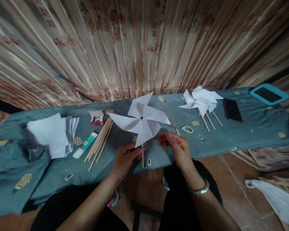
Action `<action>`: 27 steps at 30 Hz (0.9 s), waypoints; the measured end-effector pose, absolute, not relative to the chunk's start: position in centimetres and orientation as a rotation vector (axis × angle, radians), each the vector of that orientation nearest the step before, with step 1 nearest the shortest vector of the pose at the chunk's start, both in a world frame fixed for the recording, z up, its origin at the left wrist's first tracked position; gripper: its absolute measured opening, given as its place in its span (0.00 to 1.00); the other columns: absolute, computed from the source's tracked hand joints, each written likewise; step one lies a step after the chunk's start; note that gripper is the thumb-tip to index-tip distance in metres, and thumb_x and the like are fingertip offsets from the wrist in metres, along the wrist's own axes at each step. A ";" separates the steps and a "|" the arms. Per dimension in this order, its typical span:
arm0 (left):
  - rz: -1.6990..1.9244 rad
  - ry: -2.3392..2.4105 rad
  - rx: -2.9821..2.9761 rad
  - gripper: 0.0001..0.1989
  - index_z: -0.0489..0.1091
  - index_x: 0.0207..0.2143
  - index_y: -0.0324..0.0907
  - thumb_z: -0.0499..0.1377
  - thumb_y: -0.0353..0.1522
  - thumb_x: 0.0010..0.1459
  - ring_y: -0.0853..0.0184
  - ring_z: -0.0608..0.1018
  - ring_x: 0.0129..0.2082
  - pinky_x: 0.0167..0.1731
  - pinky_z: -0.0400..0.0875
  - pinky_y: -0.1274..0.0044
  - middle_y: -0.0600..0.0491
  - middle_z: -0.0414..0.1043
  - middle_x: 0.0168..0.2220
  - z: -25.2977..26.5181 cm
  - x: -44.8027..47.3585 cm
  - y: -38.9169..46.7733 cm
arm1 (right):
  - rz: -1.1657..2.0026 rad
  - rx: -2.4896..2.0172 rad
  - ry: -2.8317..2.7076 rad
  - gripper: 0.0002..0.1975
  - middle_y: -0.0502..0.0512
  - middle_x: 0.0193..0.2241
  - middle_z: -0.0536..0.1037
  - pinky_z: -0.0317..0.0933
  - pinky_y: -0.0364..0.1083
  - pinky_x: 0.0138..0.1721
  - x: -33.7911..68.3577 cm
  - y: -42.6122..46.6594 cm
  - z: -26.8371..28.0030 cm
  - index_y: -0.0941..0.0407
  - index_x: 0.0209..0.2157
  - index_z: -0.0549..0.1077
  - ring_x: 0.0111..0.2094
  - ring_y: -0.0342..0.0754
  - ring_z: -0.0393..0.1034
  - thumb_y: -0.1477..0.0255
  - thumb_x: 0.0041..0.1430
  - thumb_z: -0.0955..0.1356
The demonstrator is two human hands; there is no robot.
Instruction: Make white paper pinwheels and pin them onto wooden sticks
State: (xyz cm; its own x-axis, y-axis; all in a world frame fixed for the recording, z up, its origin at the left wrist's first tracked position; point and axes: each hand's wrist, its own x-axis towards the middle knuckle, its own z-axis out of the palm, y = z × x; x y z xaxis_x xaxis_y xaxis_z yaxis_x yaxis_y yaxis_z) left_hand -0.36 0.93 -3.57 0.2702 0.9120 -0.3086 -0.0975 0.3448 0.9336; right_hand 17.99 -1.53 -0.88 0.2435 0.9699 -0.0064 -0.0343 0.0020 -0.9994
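A white paper pinwheel [149,124] with a silver pin at its centre is held up over the table. My left hand [127,157] grips its wooden stick below the blades. To the right of the blades, my right hand [174,144] hangs in the air with curled fingers somewhat apart and nothing visible in them. Behind that hand, scissors [187,129] with pale green handles lie on the cloth, their blades partly covered by the pinwheel. Several loose wooden sticks [98,141] lie left of the pinwheel.
A grey-green cloth [159,157] covers the narrow table. On the left are white paper sheets [50,134], a glue stick [85,145] and a red box of pins [97,119]. Finished pinwheels [203,99], a phone [232,110] and a blue-framed tablet [269,94] lie right. Curtains [139,48] hang behind.
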 end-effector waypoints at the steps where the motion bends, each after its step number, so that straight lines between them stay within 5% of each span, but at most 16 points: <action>1: 0.847 1.065 0.973 0.13 0.78 0.27 0.38 0.69 0.39 0.44 0.73 0.65 0.21 0.25 0.58 0.79 0.58 0.65 0.17 -3.5 -0.3 0.9 | 1.005 -1.305 -0.983 0.20 0.51 0.22 0.78 0.59 0.43 0.24 18.1 -1.5 -0.9 0.55 0.31 0.80 0.21 0.42 0.63 0.52 0.57 0.69; 5: 0.841 1.068 0.988 0.12 0.78 0.26 0.38 0.69 0.38 0.45 0.72 0.65 0.21 0.25 0.58 0.79 0.58 0.65 0.17 -3.4 -0.1 0.8 | 0.906 -1.313 -0.913 0.12 0.50 0.28 0.80 0.64 0.44 0.31 17.9 -1.2 -0.7 0.51 0.35 0.81 0.26 0.43 0.68 0.59 0.53 0.73; 11: 0.798 1.056 1.044 0.11 0.78 0.26 0.39 0.68 0.39 0.46 0.72 0.65 0.22 0.25 0.59 0.79 0.57 0.67 0.19 -3.7 -0.1 0.6 | 1.137 -1.134 -0.841 0.16 0.51 0.33 0.82 0.67 0.48 0.42 17.3 -0.6 -0.5 0.50 0.39 0.80 0.35 0.48 0.74 0.58 0.49 0.75; 19: 0.774 1.039 1.074 0.11 0.77 0.25 0.39 0.68 0.38 0.46 0.72 0.65 0.22 0.25 0.59 0.79 0.56 0.67 0.20 -3.9 0.0 0.3 | 1.143 -1.142 -0.834 0.11 0.46 0.24 0.76 0.63 0.42 0.31 16.6 -0.4 -0.4 0.52 0.27 0.78 0.25 0.41 0.65 0.59 0.47 0.76; 27: 0.764 1.030 1.082 0.11 0.77 0.24 0.39 0.68 0.39 0.45 0.72 0.65 0.22 0.24 0.59 0.79 0.56 0.67 0.20 -3.7 -0.1 0.2 | 1.102 -1.198 -0.825 0.16 0.44 0.18 0.69 0.56 0.41 0.24 16.6 -0.5 -0.1 0.54 0.21 0.73 0.21 0.39 0.58 0.58 0.46 0.76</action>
State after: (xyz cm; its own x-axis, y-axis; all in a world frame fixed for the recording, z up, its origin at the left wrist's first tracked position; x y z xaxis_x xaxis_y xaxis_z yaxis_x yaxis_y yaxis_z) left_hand -0.08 0.24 -3.66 0.3534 0.8910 -0.2850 -0.0150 0.3100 0.9506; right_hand 16.58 -0.46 -0.11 0.2878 0.9559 -0.0585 -0.2129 0.0043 -0.9771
